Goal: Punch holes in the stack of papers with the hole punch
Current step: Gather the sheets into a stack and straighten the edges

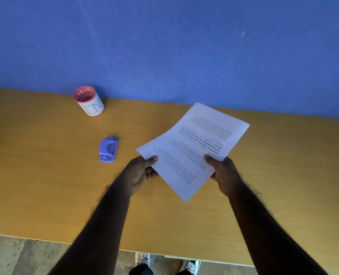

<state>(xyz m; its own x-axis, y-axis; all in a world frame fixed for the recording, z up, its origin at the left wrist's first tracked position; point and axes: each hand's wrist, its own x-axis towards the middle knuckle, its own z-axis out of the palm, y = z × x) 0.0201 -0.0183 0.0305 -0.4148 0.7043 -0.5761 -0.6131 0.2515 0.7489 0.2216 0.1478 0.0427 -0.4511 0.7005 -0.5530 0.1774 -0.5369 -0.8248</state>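
Lilac hole punch (107, 149), white papers (192, 149), red leaf-patterned cup (88, 101).

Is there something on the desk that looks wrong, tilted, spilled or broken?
Nothing is spilled or damaged. The papers are held above the desk at a slant by the left hand and right hand, printed text upside down to the viewer. The punch lies untouched to their left; the cup stands upright.

A single head-worn wide-angle camera looks forward and steeply down from above the near edge of the yellow-brown wooden bench (45, 185). It faces the blue wall (164, 46) behind, standing close over both forearms.
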